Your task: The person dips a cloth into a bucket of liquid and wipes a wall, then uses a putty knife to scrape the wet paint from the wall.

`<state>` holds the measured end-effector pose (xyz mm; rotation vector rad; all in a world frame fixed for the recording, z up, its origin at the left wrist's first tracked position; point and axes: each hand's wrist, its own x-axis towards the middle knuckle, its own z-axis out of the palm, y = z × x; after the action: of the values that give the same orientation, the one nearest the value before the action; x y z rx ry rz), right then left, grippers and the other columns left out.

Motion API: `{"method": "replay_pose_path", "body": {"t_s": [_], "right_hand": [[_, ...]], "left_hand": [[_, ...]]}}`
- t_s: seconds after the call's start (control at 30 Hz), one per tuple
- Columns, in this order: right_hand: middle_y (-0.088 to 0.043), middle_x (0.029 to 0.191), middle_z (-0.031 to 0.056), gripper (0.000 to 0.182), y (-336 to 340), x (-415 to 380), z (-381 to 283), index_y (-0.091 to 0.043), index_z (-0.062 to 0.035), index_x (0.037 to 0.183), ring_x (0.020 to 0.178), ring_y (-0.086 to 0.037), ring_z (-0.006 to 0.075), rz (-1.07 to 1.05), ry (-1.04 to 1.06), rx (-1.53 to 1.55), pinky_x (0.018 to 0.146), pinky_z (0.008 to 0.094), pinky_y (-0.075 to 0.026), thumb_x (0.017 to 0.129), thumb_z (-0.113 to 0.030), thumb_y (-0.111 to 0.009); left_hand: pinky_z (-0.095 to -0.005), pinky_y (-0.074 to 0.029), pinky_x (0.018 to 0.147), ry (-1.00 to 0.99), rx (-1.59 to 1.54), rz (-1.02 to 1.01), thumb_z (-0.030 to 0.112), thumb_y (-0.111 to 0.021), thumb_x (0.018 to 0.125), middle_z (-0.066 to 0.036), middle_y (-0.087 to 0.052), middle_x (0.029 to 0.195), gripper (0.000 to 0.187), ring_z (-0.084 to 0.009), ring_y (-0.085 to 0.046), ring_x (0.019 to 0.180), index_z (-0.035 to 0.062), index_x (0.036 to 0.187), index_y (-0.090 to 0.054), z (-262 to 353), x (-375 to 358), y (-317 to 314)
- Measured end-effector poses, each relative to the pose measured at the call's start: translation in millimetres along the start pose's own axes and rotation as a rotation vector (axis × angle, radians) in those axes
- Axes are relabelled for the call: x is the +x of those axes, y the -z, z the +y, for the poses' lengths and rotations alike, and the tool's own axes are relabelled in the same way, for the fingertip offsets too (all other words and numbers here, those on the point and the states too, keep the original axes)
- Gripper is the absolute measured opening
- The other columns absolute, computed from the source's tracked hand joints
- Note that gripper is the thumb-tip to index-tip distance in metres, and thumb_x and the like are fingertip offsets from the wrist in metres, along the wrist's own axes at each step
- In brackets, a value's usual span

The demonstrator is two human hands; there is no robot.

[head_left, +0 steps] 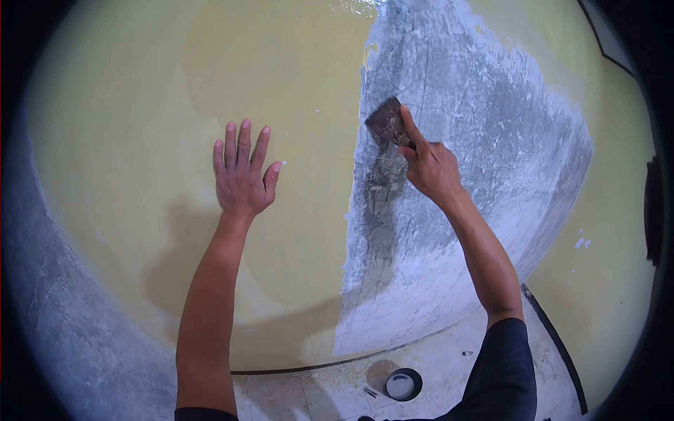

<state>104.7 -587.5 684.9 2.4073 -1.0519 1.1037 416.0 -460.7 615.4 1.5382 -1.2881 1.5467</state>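
so the right hand [434, 168] is gripping a dark, flat-bladed scraper [388, 124] against the rough grey-and-white bare patch [470, 133], while the left hand [243, 179] is flat on the yellow painted wall [295, 231], fingers spread, holding nothing.

One head cam view, looking forward and down from the wearer's head, fairly near the wall [309, 210], floor [446, 361] along bottom edge

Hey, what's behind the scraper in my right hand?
Around the scraper there's rough grey wall, with yellow coating just left. The patch directly behind it is covered, so I can't tell its condition.
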Motion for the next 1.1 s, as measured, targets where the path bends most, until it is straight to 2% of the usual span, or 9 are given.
{"method": "replay_pose_path", "body": {"t_s": [0.1,0.27,0.5,0.57,0.67,0.9,0.97,1.03,1.1], "right_hand": [[-0.069,0.075,0.0179,0.069,-2.0,3.4,1.6,-0.031,-0.0304,0.155,0.066,-0.067,0.0382,0.080,0.053,0.004,0.057,0.0482,-0.050,0.094,-0.018,-0.060],[-0.069,0.075,0.0179,0.068,15.0,-6.9,-1.0,-0.037,-0.0340,0.152,0.067,-0.069,0.0372,-0.006,0.091,-0.120,0.057,0.0472,-0.051,0.091,-0.016,-0.061],[-0.070,0.077,0.0158,0.065,24.8,-2.3,-16.5,-0.036,-0.0389,0.152,0.067,-0.069,0.0368,-0.024,0.129,-0.199,0.057,0.0465,-0.052,0.095,-0.020,-0.060],[-0.069,0.078,0.0154,0.065,28.7,-9.4,-2.2,-0.036,-0.0393,0.152,0.064,-0.067,0.0354,-0.160,0.071,-0.245,0.053,0.0452,-0.051,0.095,-0.020,-0.060],[-0.068,0.077,0.0146,0.064,20.4,-2.3,-3.1,-0.037,-0.0396,0.151,0.060,-0.066,0.0340,-0.068,0.178,-0.233,0.050,0.0444,-0.050,0.095,-0.020,-0.060],[-0.068,0.078,0.0126,0.064,22.4,-0.4,-5.5,-0.040,-0.0409,0.150,0.062,-0.067,0.0325,-0.137,0.184,-0.295,0.052,0.0449,-0.050,0.094,-0.017,-0.060],[-0.069,0.079,0.0127,0.063,12.0,-2.0,-20.5,-0.044,-0.0401,0.148,0.062,-0.068,0.0312,-0.048,0.265,-0.247,0.052,0.0436,-0.051,0.092,-0.016,-0.061],[-0.070,0.080,0.0132,0.061,21.4,-7.1,-22.7,-0.047,-0.0392,0.146,0.063,-0.068,0.0308,-0.060,0.240,-0.252,0.053,0.0435,-0.052,0.092,-0.015,-0.060],[-0.070,0.080,0.0134,0.059,25.2,-8.6,-13.0,-0.047,-0.0380,0.146,0.064,-0.069,0.0309,-0.176,0.148,-0.274,0.054,0.0437,-0.052,0.092,-0.016,-0.060]], "left_hand": [[-0.0556,-0.015,0.119,0.003,-0.003,0.000,0.042,-0.046,0.100,-0.015,-0.027,0.162,0.061,-0.0381,-0.021,0.150,0.0179,0.154,-0.036,-0.3,2.0,-1.1],[-0.0558,-0.015,0.119,0.001,0.012,-0.008,0.042,-0.045,0.100,-0.015,-0.027,0.162,0.060,-0.0379,-0.021,0.150,0.0177,0.154,-0.037,0.9,0.6,-0.3],[-0.0553,-0.014,0.119,-0.013,0.008,-0.005,0.043,-0.046,0.100,-0.014,-0.027,0.162,0.060,-0.0377,-0.021,0.150,0.0183,0.154,-0.036,0.3,0.9,0.0],[-0.0551,-0.014,0.119,0.009,0.006,-0.003,0.043,-0.045,0.100,-0.014,-0.027,0.162,0.061,-0.0377,-0.022,0.150,0.0184,0.155,-0.036,1.3,-0.1,-1.5],[-0.0552,-0.014,0.119,0.008,0.010,0.005,0.043,-0.045,0.100,-0.014,-0.028,0.162,0.060,-0.0378,-0.022,0.150,0.0184,0.155,-0.036,1.6,0.0,-1.6],[-0.0551,-0.014,0.119,0.021,0.020,0.012,0.042,-0.046,0.100,-0.014,-0.028,0.162,0.060,-0.0378,-0.023,0.150,0.0182,0.154,-0.036,3.0,2.3,-1.4],[-0.0552,-0.014,0.119,0.013,0.011,-0.005,0.041,-0.046,0.100,-0.014,-0.028,0.162,0.060,-0.0380,-0.022,0.150,0.0180,0.154,-0.037,2.9,0.0,0.3],[-0.0552,-0.014,0.119,0.005,0.007,-0.011,0.041,-0.046,0.100,-0.014,-0.028,0.162,0.060,-0.0380,-0.023,0.150,0.0180,0.154,-0.037,0.6,-1.1,0.1],[-0.0552,-0.014,0.119,0.004,0.000,-0.005,0.041,-0.046,0.100,-0.014,-0.028,0.162,0.059,-0.0379,-0.023,0.150,0.0179,0.154,-0.037,-1.0,-0.2,-1.1]]}}
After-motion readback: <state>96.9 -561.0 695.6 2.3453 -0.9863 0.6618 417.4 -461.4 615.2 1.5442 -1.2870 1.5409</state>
